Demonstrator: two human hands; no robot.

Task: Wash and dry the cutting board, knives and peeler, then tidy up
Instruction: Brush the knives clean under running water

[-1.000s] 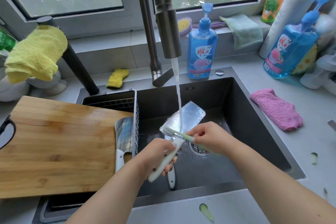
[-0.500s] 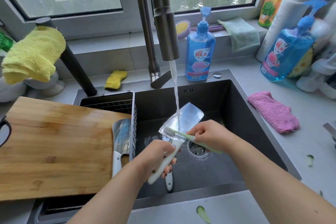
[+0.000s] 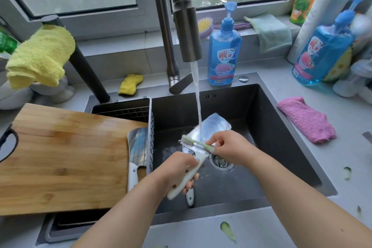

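The left hand (image 3: 177, 171) grips the pale handle of a cleaver (image 3: 209, 133), holding its broad blade tilted over the middle of the sink (image 3: 281, 127) under the running stream from the faucet (image 3: 187, 32). The right hand (image 3: 225, 147) pinches a green toothbrush (image 3: 198, 144), whose bristles lie against the blade near its heel.

To do this step well, I would keep the blade angled so the water sheets off toward the drain (image 3: 221, 162), scrub in short strokes from the spine outward, keep the brush-hand fingers off the cutting edge, and turn the blade to do the other face. The wet handle calls for a firm grasp.

A second cleaver (image 3: 137, 147) lies at the right edge of the wooden cutting board (image 3: 60, 157), which rests across the drain basket (image 3: 124, 108) on the sink's left side. Another pale handle (image 3: 190, 197) shows on the sink floor below the left hand; what tool it belongs to I cannot tell. No peeler can be picked out for certain.

For drying, a pink cloth (image 3: 306, 119) lies on the desk right of the sink and a yellow towel (image 3: 40, 56) hangs at the left. A blue dish soap bottle (image 3: 224, 46) stands behind the sink's rear edge. Green peel scraps (image 3: 227, 229) on the desk's near edge remain to be tidied.
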